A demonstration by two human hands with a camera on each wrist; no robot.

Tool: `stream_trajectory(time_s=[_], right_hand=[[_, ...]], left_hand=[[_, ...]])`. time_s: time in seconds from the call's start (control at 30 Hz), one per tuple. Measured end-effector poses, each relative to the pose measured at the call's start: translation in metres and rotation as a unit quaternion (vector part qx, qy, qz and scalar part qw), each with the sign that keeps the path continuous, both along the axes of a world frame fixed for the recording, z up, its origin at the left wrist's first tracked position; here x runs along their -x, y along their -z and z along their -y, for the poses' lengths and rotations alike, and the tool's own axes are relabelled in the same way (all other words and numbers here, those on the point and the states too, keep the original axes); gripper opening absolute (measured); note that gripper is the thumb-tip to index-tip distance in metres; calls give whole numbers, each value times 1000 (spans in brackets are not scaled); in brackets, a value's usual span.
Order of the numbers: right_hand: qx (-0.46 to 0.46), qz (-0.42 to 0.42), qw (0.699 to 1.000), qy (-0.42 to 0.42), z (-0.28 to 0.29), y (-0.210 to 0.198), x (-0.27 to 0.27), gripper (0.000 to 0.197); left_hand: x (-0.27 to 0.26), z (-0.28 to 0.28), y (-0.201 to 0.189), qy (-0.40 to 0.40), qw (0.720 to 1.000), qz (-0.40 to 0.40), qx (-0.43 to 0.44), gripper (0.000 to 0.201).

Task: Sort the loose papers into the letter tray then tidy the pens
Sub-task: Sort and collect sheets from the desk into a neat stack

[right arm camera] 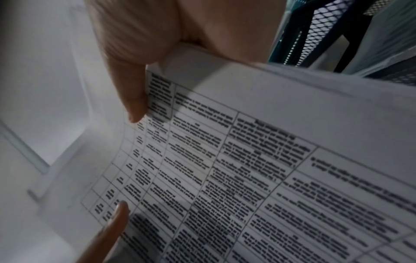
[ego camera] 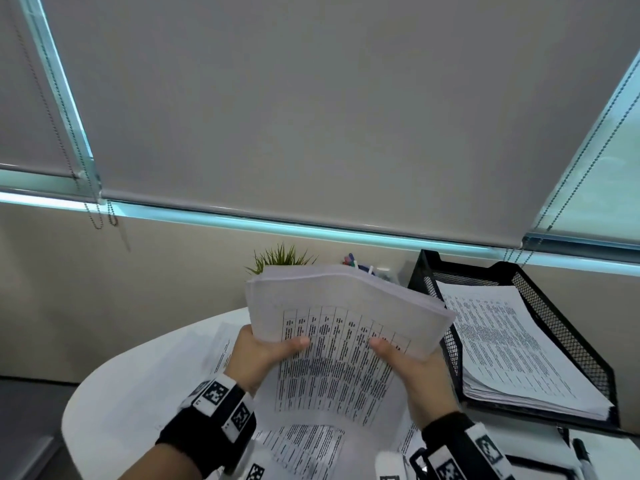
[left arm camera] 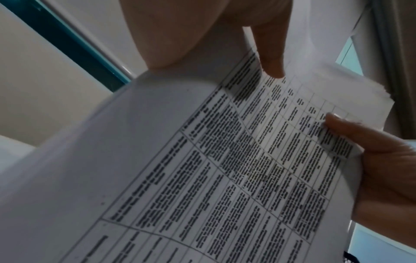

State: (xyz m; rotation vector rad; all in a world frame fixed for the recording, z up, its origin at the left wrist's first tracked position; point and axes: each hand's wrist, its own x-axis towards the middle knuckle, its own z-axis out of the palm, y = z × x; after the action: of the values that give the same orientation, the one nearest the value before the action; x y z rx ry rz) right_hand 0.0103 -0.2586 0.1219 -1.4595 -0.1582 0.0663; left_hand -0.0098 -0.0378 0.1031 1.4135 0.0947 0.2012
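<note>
**Papers step: stack in hand, tray next**

White worktop [ego camera: 131, 382] still has loose sheets [ego camera: 304, 445]. Mesh letter tray [ego camera: 568, 327] sits to yr right, already part-filled. Paper stack [ego camera: 346, 341] is raised above the worktop, left hand [ego camera: 263, 355] & right hand [ego camera: 412, 368] both gripping it, thumbs on top. Next: swing right, lay flat in tray. Pens come later.

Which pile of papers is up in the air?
The bent stack of papers, gripped by the left hand and right hand. The other stack lies in the black mesh tray; loose sheets lie on the table.
</note>
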Motion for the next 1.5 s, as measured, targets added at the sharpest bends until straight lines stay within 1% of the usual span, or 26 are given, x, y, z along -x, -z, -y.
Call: stream_trajectory(time_s=[0.03, 0.07, 0.13, 0.17, 0.23, 0.27, 0.33, 0.43, 0.5, 0.57, 0.63, 0.67, 0.73, 0.83, 0.87, 0.93, 1.0, 1.07, 1.1, 1.13, 1.17, 1.27, 1.33, 1.4, 1.43, 1.5], right_hand=[[-9, 10, 1000, 11, 0, -3, -2, 50], [-18, 16, 1000, 18, 1, -5, -5, 42], [-22, 25, 999, 20, 3, -7, -7, 33], [-18, 29, 999, 18, 5, -8, -6, 34], [-8, 31, 999, 13, 7, -9, -5, 37], [-5, 35, 999, 11, 7, -9, -5, 32], [-7, 42, 999, 9, 7, -9, -7, 25], [-13, 44, 999, 5, 4, -13, -9, 29], [-20, 39, 999, 4, 3, -14, -9, 30], [-23, 34, 999, -2, 3, -14, -9, 31], [-21, 31, 999, -3, 3, -13, -9, 33], [-22, 31, 999, -1, 4, -13, -9, 31], [-24, 33, 999, -2, 4, -13, -9, 28], [-30, 23, 999, -1, 3, -15, -9, 26], [-33, 19, 999, 1, 4, -15, -10, 25], [-36, 16, 999, 5, 6, -15, -12, 27], [-36, 13, 999, 12, 8, -15, -14, 26], [-39, 7, 999, 16, 9, -15, -16, 25], [-38, 4, 999, 17, 9, -15, -16, 28], [-37, 2, 999, 17, 10, -16, -16, 32], [-37, 1, 999, 16, 10, -16, -17, 35], [-29, 5, 999, 11, 10, -14, -19, 31], [-15, 6, 1000, 1, 9, -11, -18, 34], [-10, -3, 1000, -1, 7, -9, -16, 36], [-12, -6, 1000, 7, 7, -10, -16, 36], [-24, 3, 1000, 17, 8, -14, -16, 34]], left_hand=[[-1, 0, -3, -4, 1000, 10, 5, 71], [-2, 0, -6, -6, 1000, 16, 8, 72], [-4, -3, -8, -1, 1000, 17, 9, 83], [-4, -4, -7, 4, 1000, 14, 7, 86], [-4, -6, -6, 7, 1000, 5, 1, 86], [-5, -6, -6, 6, 1000, 4, -2, 85], [-5, -4, -7, 12, 1000, 15, -4, 81], [-6, 1, -15, 1, 999, 45, 22, 75], [-5, 4, -23, -29, 995, 77, 48, 68], [-3, 5, -33, -60, 989, 122, 54, 62], [-3, 6, -42, -85, 982, 166, 21, 58], [-3, 7, -46, -102, 979, 175, 8, 51], [-4, 9, -52, -135, 975, 175, -2, 33], [-6, 11, -54, -156, 974, 164, -9, 12], [-7, 11, -55, -161, 973, 162, -13, 8], [-9, 11, -57, -173, 970, 168, -28, 14], [-10, 9, -61, -154, 971, 183, -28, 6], [-11, 4, -56, -114, 974, 194, -29, 31], [-12, 2, -52, -95, 977, 188, -35, 41], [-12, 1, -47, -79, 981, 172, -39, 45], [-11, 0, -40, -59, 986, 150, -39, 49], [-11, 1, -18, -10, 998, 45, -32, 73], [-11, 3, -7, 1, 1000, 1, -29, 79], [-12, 4, -4, -8, 1000, -20, -13, 82], [-12, 5, -4, -16, 1000, -22, -8, 80], [-13, 7, -9, -27, 1000, -13, -6, 69]])
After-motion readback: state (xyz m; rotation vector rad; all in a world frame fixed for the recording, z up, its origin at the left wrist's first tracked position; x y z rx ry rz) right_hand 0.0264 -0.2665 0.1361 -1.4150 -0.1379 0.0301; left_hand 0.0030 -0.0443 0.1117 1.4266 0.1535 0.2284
